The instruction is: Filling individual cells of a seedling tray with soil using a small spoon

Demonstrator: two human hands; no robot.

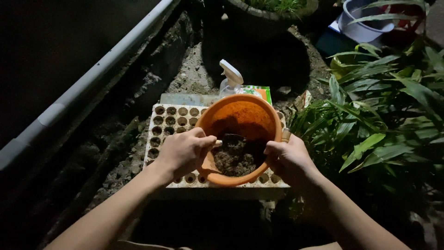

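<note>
Steadying the orange bowl [240, 115] of soil [236, 157] over the seed tray [173, 118]: left hand [182, 153] and right hand [289, 159] clamp opposite rims; keep it level.

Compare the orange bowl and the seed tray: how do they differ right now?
The orange bowl is round and deep; the seed tray is flat, pale and rectangular with many small cells. The bowl is tilted, gripped by the left hand and right hand; the tray lies flat beneath it. Both hold dark soil.
</note>
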